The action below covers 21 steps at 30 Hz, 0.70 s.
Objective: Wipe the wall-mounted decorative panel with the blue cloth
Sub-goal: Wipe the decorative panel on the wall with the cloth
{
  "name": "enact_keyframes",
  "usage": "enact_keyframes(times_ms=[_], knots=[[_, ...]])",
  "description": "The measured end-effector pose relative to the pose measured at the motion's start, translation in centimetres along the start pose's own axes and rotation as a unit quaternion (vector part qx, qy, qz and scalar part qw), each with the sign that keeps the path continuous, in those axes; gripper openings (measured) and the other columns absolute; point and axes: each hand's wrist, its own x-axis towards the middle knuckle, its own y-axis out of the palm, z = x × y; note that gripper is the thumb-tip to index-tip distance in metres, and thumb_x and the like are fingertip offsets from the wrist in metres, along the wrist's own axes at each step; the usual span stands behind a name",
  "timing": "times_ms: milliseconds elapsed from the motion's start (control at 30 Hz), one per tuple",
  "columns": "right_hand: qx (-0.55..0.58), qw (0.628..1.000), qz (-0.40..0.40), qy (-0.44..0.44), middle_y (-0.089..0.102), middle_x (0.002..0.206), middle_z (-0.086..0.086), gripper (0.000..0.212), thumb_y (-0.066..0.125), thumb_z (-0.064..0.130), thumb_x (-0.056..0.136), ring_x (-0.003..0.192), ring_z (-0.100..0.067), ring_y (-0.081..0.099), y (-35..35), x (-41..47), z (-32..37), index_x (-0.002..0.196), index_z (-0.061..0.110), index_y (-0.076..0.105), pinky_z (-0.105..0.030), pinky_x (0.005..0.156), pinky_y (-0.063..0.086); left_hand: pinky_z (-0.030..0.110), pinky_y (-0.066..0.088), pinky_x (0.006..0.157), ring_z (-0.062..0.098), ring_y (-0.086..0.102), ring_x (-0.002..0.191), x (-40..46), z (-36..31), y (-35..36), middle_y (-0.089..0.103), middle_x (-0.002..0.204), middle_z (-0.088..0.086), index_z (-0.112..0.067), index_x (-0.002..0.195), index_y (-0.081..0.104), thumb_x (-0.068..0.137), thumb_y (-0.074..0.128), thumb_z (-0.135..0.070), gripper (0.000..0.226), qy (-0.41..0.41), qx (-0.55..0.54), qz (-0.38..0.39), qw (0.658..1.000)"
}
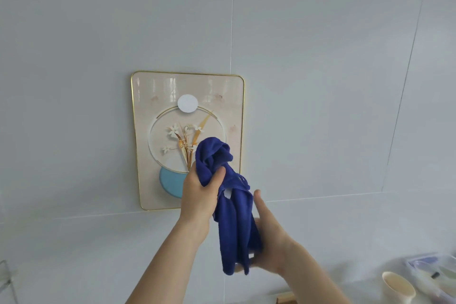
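we are holding the cloth (234,207) with both hands in the lower middle of the frame, in front of the panel (188,140), which is hanging on the wall (320,81) at centre left. our left hand (199,195) is closing around the upper bunch of the cloth, thumb pressing across the fabric, so the wad is sitting above the fist and facing the panel. our right hand (271,237) is lying lower, fingers curling loosely under the hanging tail and thumb pointing up; we are judging that it is gathering the loose length so it is not dangling during wiping. whether the wad is touching the panel yet, we cannot tell; it is overlapping the lower right part of the floral ring. the panel is looking glossy, with a white disc (187,103) near its top. a cup (398,286) and a clear box (434,271) are sitting at the lower right, well apart from the cloth.
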Motion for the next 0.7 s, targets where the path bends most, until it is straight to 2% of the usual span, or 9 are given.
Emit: enact_keyframes(times_ms=[133, 200, 233, 300, 367, 467, 567, 633, 700], knots=[[0.114, 0.991, 0.072, 0.004, 0.061, 0.148, -0.023, 0.107, 0.026, 0.096, 0.08, 0.135, -0.053, 0.056, 1.2, 1.6, -1.2, 0.147, 0.019, 0.058, -0.067, 0.111, 0.043, 0.029, 0.054, 0.093, 0.012, 0.069, 0.107, 0.2, 1.8, 0.4, 0.073, 0.116, -0.01, -0.028, 0.13, 0.059, 0.099, 0.065, -0.013, 0.035, 0.054, 0.118, -0.019, 0.991], [0.153, 0.983, 0.086, -0.057, 0.06, 0.151, -0.022, 0.102, 0.027, 0.092, 0.085, 0.141, -0.049, 0.053, 1.2, 2.0, -0.2, 0.148, 0.018, 0.059, -0.065, 0.121, 0.035, 0.023, 0.049, 0.094, 0.005, 0.066, 0.11, -0.3, 3.1, -0.1, 0.07, 0.119, -0.019, -0.041, 0.128, 0.058, 0.098, 0.063, -0.008, 0.045, 0.101, 0.207, 0.022, 0.973], [0.16, 0.981, 0.069, -0.082, 0.061, 0.149, -0.023, 0.102, 0.032, 0.09, 0.087, 0.137, -0.048, 0.057, 1.1, 2.1, 0.5, 0.146, 0.012, 0.06, -0.06, 0.119, 0.039, 0.022, 0.05, 0.095, 0.001, 0.065, 0.112, -0.6, 3.6, -0.5, 0.069, 0.12, -0.022, -0.048, 0.125, 0.058, 0.097, 0.063, -0.005, 0.052, 0.114, 0.242, 0.061, 0.962], [0.114, 0.986, 0.036, -0.114, 0.067, 0.128, -0.025, 0.1, 0.047, 0.087, 0.086, 0.111, -0.042, 0.065, 1.2, 2.1, 1.7, 0.133, 0.001, 0.066, -0.045, 0.092, 0.049, 0.028, 0.052, 0.103, 0.002, 0.062, 0.12, -1.1, 4.7, -0.9, 0.067, 0.126, -0.02, -0.049, 0.125, 0.06, 0.09, 0.064, -0.001, 0.06, 0.108, 0.287, 0.153, 0.939], [0.017, 0.99, -0.008, -0.138, 0.069, 0.111, -0.028, 0.073, 0.066, 0.07, 0.089, 0.096, -0.039, 0.068, 1.4, 2.1, 2.5, 0.117, 0.004, 0.071, -0.041, 0.073, 0.048, 0.035, 0.055, 0.105, 0.008, 0.056, 0.129, -1.6, 5.1, -1.0, 0.06, 0.137, -0.015, -0.043, 0.138, 0.055, 0.08, 0.064, -0.004, 0.071, 0.074, 0.291, 0.236, 0.924], [-0.015, 0.983, -0.048, -0.178, 0.074, 0.123, -0.024, 0.037, 0.078, 0.016, 0.094, 0.115, -0.042, 0.073, 0.8, 2.7, 2.8, 0.127, 0.006, 0.067, -0.044, 0.082, 0.062, 0.028, 0.058, 0.099, -0.007, 0.043, 0.139, -1.2, 4.5, -1.2, 0.037, 0.156, -0.028, -0.052, 0.153, 0.025, 0.069, 0.064, -0.013, 0.101, -0.022, 0.229, 0.299, 0.926], [-0.015, 0.966, -0.098, -0.239, 0.075, 0.126, -0.015, 0.039, 0.067, 0.0, 0.097, 0.116, -0.036, 0.073, 0.5, 3.0, 4.0, 0.134, 0.015, 0.064, -0.051, 0.097, 0.062, 0.026, 0.053, 0.106, -0.025, 0.023, 0.144, 0.0, 3.7, -1.9, 0.019, 0.165, -0.036, -0.051, 0.161, 0.009, 0.069, 0.064, -0.021, 0.111, -0.015, 0.2, 0.27, 0.942], [-0.042, 0.941, -0.15, -0.301, 0.075, 0.124, -0.003, 0.042, 0.069, 0.001, 0.097, 0.113, -0.025, 0.073, 0.5, 3.5, 5.4, 0.131, 0.025, 0.064, -0.043, 0.094, 0.062, 0.036, 0.034, 0.126, -0.019, 0.013, 0.151, 1.2, 3.4, -2.2, 0.015, 0.167, -0.037, -0.048, 0.162, 0.012, 0.075, 0.064, -0.031, 0.103, 0.032, 0.239, 0.205, 0.949], [-0.097, 0.901, -0.192, -0.378, 0.073, 0.123, 0.009, 0.046, 0.07, 0.003, 0.096, 0.114, -0.013, 0.07, 0.7, 4.1, 6.9, 0.129, 0.034, 0.063, -0.031, 0.092, 0.059, 0.039, 0.021, 0.132, -0.012, 0.012, 0.154, 2.6, 3.5, -2.4, 0.016, 0.168, -0.033, -0.045, 0.162, 0.017, 0.085, 0.059, -0.045, 0.088, 0.1, 0.298, 0.137, 0.939]])
